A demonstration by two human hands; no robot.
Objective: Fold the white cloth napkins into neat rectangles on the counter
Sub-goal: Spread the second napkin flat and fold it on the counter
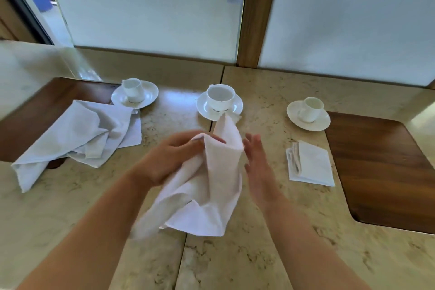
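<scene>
A crumpled white napkin (207, 179) hangs above the middle of the stone counter (259, 254). My left hand (171, 158) grips its upper part, and the cloth droops down toward me. Just to the right, my right hand (256, 162) is flat with fingers spread, close beside the cloth, and holds nothing. A folded white napkin (313, 165) lies as a rectangle on the counter to the right. A loose pile of unfolded white napkins (77, 134) lies at the left, partly over a wooden inset.
Three white cups on saucers stand along the back: left cup (134, 94), middle cup (220, 99), right cup (309, 110). Dark wooden insets (386, 172) are set into the counter at left and right. Frosted panels and a wooden post close the far side.
</scene>
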